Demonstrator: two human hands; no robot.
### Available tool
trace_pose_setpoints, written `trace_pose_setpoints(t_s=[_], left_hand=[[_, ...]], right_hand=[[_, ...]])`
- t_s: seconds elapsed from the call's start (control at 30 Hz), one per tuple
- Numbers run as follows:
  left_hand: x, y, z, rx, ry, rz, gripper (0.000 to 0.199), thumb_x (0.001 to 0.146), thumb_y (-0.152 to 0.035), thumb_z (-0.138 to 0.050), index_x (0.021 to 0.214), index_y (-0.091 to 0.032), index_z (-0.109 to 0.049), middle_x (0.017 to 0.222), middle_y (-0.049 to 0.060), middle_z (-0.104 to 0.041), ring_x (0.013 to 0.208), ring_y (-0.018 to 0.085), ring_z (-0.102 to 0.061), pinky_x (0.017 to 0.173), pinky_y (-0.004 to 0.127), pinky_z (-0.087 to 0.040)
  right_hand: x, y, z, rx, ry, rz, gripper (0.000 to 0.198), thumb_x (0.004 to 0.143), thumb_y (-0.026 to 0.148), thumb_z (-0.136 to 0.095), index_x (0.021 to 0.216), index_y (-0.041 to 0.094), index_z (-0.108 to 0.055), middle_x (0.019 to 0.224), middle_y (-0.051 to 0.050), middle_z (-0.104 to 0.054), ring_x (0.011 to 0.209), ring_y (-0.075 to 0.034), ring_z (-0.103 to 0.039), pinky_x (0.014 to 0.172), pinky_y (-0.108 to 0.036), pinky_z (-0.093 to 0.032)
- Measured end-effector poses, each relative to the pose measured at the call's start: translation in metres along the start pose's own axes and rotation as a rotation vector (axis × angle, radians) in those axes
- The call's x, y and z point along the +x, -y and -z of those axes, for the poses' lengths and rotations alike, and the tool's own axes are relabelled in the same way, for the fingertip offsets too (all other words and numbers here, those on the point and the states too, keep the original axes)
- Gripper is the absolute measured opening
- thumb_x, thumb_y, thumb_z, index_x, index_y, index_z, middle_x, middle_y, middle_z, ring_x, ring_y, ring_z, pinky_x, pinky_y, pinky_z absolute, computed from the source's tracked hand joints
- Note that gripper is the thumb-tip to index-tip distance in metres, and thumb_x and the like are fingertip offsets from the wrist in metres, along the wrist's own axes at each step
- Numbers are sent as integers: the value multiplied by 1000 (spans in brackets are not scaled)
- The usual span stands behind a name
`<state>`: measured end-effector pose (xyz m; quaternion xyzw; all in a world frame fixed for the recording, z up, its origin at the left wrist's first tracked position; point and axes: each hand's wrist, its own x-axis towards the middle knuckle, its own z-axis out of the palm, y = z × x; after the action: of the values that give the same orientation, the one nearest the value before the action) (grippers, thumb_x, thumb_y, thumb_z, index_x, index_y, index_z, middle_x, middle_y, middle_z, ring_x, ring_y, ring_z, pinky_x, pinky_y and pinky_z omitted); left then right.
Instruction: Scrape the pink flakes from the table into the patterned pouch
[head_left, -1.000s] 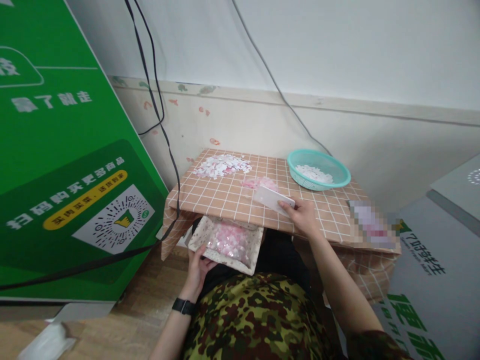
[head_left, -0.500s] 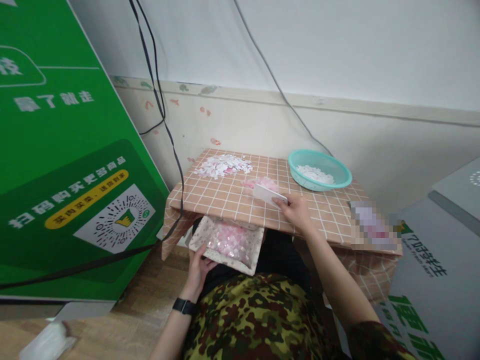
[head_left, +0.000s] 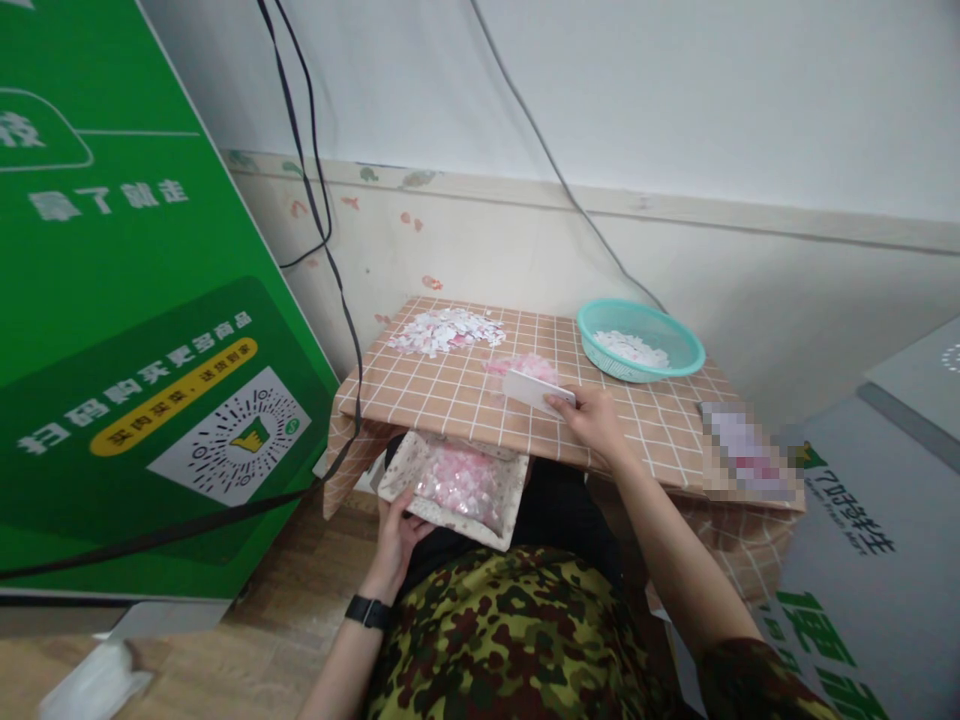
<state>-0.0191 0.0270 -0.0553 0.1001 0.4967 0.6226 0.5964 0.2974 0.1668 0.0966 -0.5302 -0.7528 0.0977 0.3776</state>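
A green panel (head_left: 135, 270) stands beside a pale wall (head_left: 712, 100), above wood-look floor (head_left: 311, 585).

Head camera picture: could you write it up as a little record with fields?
Left hand: holds a pale tray with pinkish bits inside
Right hand: holds a flat white object
Near that object: pink scraps
Tablecloth: brown, white grid
Back left: heap of white and pink pieces
Back right: turquoise basket containing white pieces
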Motion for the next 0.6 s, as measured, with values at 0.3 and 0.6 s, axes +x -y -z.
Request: trace_pose_setpoints(t_s=[0.3,0.6], left_hand=[[0,1,1,7,19,-43,70,83,-35,-73,145,-35,-40,130,13,-65,86,26,-73,77,48,-60],[4,3,4,7,26,-37,68,82,-34,-73,142,-34,-41,131,13,-64,83,25,-72,73,46,-62]], right_hand=[[-5,2,-5,75,36,-11,37,90,49,-61,83,18,-79,58,-4,-65,52,-17,-56,53,-29,-34],[-9,9,2,139,58,-30,40,89,54,-62,72,19,-72,56,-2,-60,52,-16,-50,53,-29,-31]])
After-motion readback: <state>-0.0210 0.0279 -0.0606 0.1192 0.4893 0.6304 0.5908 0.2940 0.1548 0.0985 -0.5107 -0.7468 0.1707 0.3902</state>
